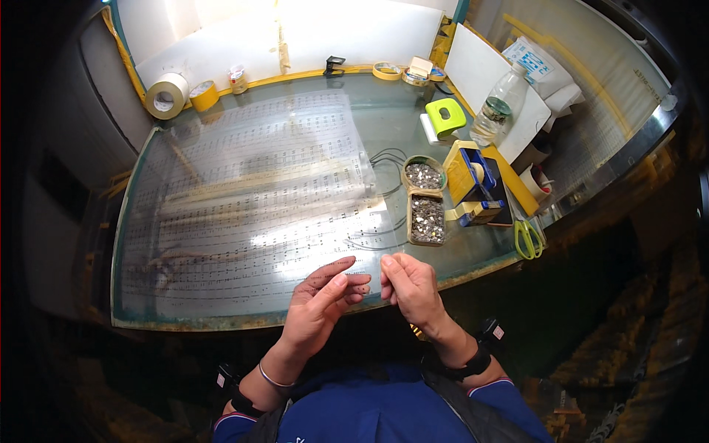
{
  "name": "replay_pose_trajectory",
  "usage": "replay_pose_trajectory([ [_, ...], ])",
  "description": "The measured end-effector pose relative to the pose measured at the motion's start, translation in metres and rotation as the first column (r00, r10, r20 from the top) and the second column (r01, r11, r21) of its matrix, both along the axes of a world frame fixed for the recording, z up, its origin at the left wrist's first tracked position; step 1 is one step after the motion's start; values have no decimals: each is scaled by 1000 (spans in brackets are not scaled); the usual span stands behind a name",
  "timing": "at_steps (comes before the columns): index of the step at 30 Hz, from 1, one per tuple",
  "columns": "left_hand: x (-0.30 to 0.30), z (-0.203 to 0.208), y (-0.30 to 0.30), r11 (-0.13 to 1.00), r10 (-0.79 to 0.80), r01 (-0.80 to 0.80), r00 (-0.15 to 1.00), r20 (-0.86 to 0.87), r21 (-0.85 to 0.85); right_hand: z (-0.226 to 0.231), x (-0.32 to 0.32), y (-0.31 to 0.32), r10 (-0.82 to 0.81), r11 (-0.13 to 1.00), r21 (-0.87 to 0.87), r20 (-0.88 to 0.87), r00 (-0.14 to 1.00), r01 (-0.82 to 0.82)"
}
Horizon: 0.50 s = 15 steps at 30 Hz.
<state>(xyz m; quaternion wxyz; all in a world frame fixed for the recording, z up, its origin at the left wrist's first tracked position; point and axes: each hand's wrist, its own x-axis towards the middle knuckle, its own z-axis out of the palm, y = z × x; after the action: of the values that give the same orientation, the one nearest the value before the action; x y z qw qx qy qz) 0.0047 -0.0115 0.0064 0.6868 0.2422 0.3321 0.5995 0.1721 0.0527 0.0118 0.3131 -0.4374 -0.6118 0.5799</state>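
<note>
Over the near edge of the glass-topped table, my left hand (323, 304) is palm partly up, fingers loosely bent and apart. Small dark specks show on its fingertips. Close on its right, my right hand (413, 291) is closed in a pinch of thumb and forefinger; whatever sits in the pinch is too small to make out. Beneath and beyond the hands lies a clear sheet (258, 170) with rows of small dark marks. Beyond my right hand stand a square tub (427, 242) and a round tub (444, 181), both full of tiny shiny grey and white pieces.
A yellow and blue tape dispenser (464, 168), a green hole punch (445, 116), green-handled scissors (527, 239) and a clear plastic bottle (509, 100) stand at the right. Along the back are tape rolls (168, 96) and a black clip (334, 65). Thin dark wires (385, 159) lie near the tubs.
</note>
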Motion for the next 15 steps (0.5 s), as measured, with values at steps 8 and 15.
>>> replay_pose_trajectory([
  [8, 2, 3, 1, 1000, 7, -7, 1000, -12, -4, 44, 77, 45, -355, 851, 326, -222, 908, 412],
  [15, 0, 1, -2, 999, 34, -34, 999, -19, -13, 77, 134, 97, -439, 765, 638, 410, 800, 92],
])
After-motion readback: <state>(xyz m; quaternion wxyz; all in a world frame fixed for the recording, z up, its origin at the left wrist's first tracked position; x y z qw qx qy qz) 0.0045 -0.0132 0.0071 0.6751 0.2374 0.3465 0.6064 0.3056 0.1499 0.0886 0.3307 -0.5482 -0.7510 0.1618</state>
